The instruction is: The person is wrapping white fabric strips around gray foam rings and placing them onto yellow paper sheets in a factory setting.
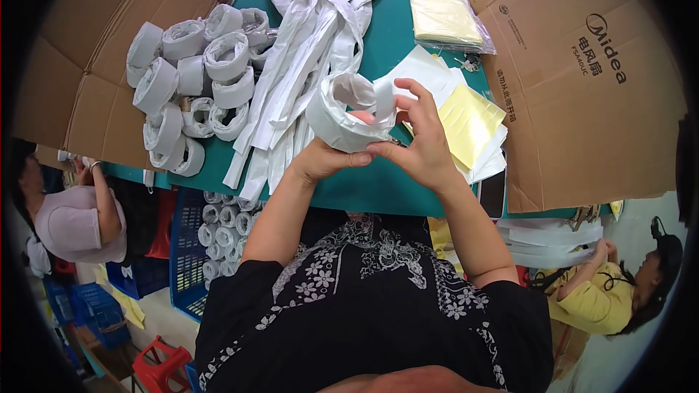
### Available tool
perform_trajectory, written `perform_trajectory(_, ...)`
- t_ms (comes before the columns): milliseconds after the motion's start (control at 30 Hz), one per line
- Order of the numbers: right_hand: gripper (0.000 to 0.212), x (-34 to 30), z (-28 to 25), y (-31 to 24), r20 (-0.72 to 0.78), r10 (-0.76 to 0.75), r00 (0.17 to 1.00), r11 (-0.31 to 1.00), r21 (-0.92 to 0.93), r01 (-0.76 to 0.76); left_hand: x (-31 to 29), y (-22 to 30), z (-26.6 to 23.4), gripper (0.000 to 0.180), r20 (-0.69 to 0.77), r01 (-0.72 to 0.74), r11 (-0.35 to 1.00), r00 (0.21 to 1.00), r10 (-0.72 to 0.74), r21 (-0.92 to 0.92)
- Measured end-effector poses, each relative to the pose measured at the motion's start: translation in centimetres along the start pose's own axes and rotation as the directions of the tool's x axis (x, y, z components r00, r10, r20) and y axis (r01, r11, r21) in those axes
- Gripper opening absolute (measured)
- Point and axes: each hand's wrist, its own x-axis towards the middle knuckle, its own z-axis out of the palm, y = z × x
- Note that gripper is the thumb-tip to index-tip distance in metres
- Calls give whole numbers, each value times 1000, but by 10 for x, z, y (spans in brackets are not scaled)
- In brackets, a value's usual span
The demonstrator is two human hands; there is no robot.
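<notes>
Over the table's near edge I hold a coil of white-wrapped strip (pixel 342 131), possibly a rolled belt. My left hand (pixel 320 163) grips it from below, its thumb along the lower outside and a fingertip showing within the ring. At the coil's right side, my right hand (pixel 424 142) pinches the strip's outer end between thumb and curled fingers. A small dark metallic bit shows by the right thumb. Long flat white-wrapped strips (pixel 298 80) lie in a loose heap just beyond my hands. Several finished-looking white coils (pixel 227 56) are piled to their left.
On the green table (pixel 364 193), yellow and white sheets (pixel 466 127) and a bagged yellow stack (pixel 445 14) lie right. Cardboard (pixel 582 87) stands on both sides. A blue crate (pixel 188 247) of coils sits below left. One person (pixel 80 218) is left, another (pixel 604 291) right.
</notes>
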Motion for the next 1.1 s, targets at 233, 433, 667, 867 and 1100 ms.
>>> perform_trajectory(233, 27, -1, -1, 14, 94, -106, 990, 994, 7, 105, -8, 16, 8, 62, -49, 109, 989, 993, -104, 104)
perform_trajectory(433, 25, 2, -20, 20, 110, -4, 994, 993, -118, 17, -14, 39, 14, 56, 21, -41, 16, 765, 644, 999)
perform_trajectory(667, 30, 8, -29, 4, 250, -74, 966, 978, -172, 119, 9, 74, 37, 52, 170, -104, -148, 809, 562, 983)
perform_trajectory(867, 32, 7, -29, 4, 375, 47, 926, 977, -209, 35, 10, 70, 39, 22, 205, -231, 113, 958, 202, 966)
perform_trajectory(1100, 34, 5, -16, 38, 453, -6, 892, 980, -174, 95, 9, 48, 29, 14, 155, -163, 154, 986, 66, 975)
